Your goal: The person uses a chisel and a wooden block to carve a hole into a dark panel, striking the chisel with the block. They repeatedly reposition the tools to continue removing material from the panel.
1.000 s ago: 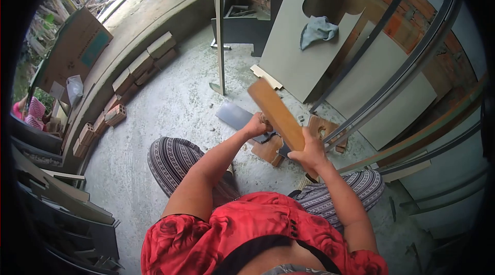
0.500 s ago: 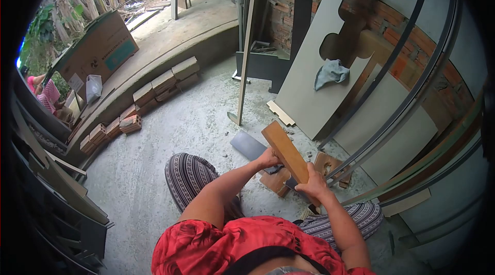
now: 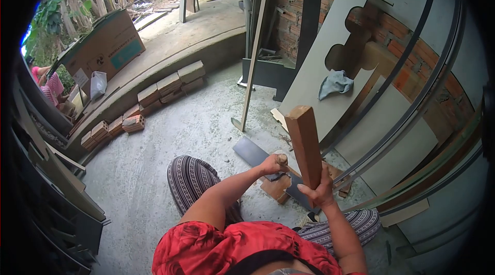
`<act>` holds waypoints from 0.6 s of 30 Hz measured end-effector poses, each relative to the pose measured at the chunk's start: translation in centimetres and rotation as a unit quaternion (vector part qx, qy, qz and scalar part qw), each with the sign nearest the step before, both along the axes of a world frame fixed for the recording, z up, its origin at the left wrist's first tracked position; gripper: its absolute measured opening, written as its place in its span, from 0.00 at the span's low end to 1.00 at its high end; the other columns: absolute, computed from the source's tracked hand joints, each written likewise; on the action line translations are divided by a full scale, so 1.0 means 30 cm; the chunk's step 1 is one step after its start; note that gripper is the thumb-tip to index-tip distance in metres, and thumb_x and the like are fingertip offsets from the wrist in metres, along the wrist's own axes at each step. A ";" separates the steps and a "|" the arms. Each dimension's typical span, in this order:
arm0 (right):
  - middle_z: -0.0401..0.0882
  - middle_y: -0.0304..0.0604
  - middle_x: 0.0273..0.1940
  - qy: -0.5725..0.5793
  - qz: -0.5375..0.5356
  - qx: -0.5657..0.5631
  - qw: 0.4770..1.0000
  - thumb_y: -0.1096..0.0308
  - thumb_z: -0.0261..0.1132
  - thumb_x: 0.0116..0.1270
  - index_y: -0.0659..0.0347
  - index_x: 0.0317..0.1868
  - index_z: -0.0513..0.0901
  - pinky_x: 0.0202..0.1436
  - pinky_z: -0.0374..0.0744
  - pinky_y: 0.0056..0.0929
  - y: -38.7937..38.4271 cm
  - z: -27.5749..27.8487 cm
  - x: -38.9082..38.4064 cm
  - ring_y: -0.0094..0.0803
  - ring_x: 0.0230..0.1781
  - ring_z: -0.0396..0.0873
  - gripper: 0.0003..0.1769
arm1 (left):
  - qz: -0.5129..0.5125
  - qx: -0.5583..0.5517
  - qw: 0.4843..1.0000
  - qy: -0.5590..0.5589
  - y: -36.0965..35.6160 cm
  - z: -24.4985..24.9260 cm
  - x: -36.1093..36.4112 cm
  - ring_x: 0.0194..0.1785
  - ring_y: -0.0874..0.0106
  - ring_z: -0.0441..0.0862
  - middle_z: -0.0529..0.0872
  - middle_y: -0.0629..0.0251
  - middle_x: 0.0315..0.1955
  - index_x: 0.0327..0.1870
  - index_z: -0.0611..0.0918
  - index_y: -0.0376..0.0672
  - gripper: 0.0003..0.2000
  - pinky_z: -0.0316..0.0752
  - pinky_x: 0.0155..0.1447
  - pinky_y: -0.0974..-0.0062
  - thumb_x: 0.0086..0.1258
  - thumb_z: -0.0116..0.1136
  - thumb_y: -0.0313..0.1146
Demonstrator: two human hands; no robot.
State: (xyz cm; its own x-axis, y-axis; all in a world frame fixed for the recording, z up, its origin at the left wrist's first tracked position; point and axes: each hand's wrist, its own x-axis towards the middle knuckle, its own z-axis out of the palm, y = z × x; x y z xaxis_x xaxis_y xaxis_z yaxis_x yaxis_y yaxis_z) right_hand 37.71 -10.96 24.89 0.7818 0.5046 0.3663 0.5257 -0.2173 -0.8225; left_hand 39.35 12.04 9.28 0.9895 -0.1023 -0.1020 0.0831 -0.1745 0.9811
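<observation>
My left hand is closed around an upright wooden-handled tool. Only the round butt shows above the fist; its lower end is hidden. Under that hand lies a dark grey strip of board, which continues toward my right knee and rests across a brown piece of wood. My right hand grips the lower part of a thick brown wooden block. The block stands raised nearly upright, apart from the tool's butt.
Tall panels and dark curved strips lean on the right, with a blue-grey cloth hung there. A thin post stands ahead. Bricks line the left step near a cardboard box. Another person sits beyond.
The wooden block has swung from a slanted position over my left hand to nearly upright, further right. The tool's butt in my left hand now shows. The view has shifted slightly.
</observation>
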 end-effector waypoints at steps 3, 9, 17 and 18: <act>0.79 0.52 0.43 0.118 -0.006 -0.348 0.930 0.56 0.74 0.39 0.61 0.56 0.66 0.47 0.76 0.39 0.010 -0.046 0.039 0.49 0.43 0.80 0.43 | 0.012 -0.058 0.998 -0.011 -0.005 0.006 -0.002 0.30 0.80 0.74 0.78 0.74 0.25 0.29 0.77 0.42 0.11 0.71 0.38 0.78 0.49 0.69 0.28; 0.80 0.51 0.41 0.115 0.017 -0.173 0.978 0.56 0.75 0.39 0.61 0.56 0.66 0.46 0.77 0.38 -0.018 -0.042 0.031 0.47 0.43 0.80 0.44 | 0.031 -0.022 0.999 0.010 -0.004 0.021 -0.007 0.30 0.80 0.73 0.78 0.75 0.24 0.28 0.76 0.43 0.11 0.71 0.37 0.78 0.49 0.69 0.28; 0.80 0.53 0.38 -0.005 0.007 -0.019 1.000 0.57 0.75 0.42 0.62 0.54 0.66 0.44 0.77 0.41 0.010 0.020 -0.010 0.49 0.40 0.80 0.40 | 0.022 -0.039 0.998 0.034 0.000 0.016 -0.005 0.31 0.78 0.76 0.81 0.72 0.27 0.31 0.78 0.42 0.09 0.73 0.38 0.76 0.51 0.67 0.28; 0.80 0.55 0.38 0.029 0.008 -0.188 0.982 0.55 0.74 0.41 0.61 0.52 0.65 0.45 0.76 0.43 0.010 -0.008 0.002 0.51 0.40 0.80 0.39 | 0.021 -0.039 0.998 0.033 -0.006 0.015 -0.009 0.31 0.78 0.76 0.81 0.72 0.27 0.31 0.78 0.42 0.09 0.73 0.38 0.76 0.51 0.67 0.28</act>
